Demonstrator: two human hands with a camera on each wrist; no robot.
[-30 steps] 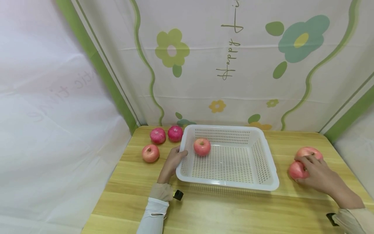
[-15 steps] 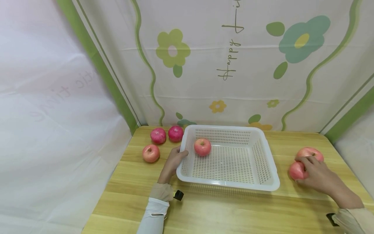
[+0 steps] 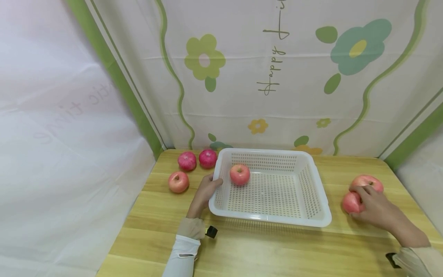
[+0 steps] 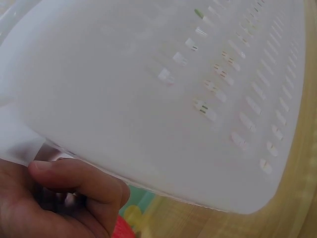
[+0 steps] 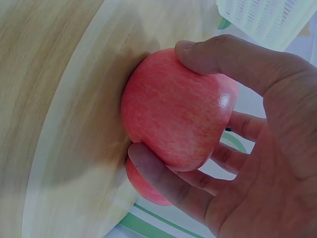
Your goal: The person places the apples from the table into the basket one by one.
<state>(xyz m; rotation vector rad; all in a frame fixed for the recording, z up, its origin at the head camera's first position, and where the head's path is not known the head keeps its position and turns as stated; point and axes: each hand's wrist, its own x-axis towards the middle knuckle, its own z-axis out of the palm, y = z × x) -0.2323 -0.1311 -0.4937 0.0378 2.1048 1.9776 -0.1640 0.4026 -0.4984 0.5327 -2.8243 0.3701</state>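
My left hand (image 3: pixel 207 188) grips the left rim of a white perforated plastic basket (image 3: pixel 266 217), thumb over the edge. In the left wrist view the basket's side wall (image 4: pixel 124 114) fills most of the picture, with the curled fingers below its rim. One red apple (image 3: pixel 239 174) lies inside at the left. At the right of the table, my right hand (image 3: pixel 375 206) holds a red apple (image 3: pixel 353 202) between thumb and fingers. The right wrist view shows this apple (image 5: pixel 173 109) close to the wood, with a second apple (image 3: pixel 367 182) right behind it.
Left of the basket, two dark pink round fruits (image 3: pixel 187 161) and a paler red apple (image 3: pixel 178 182) stand on the wooden table (image 3: pixel 263 250). A flower-printed white curtain (image 3: pixel 235 96) hangs behind the table, and white cloth walls flank both sides.
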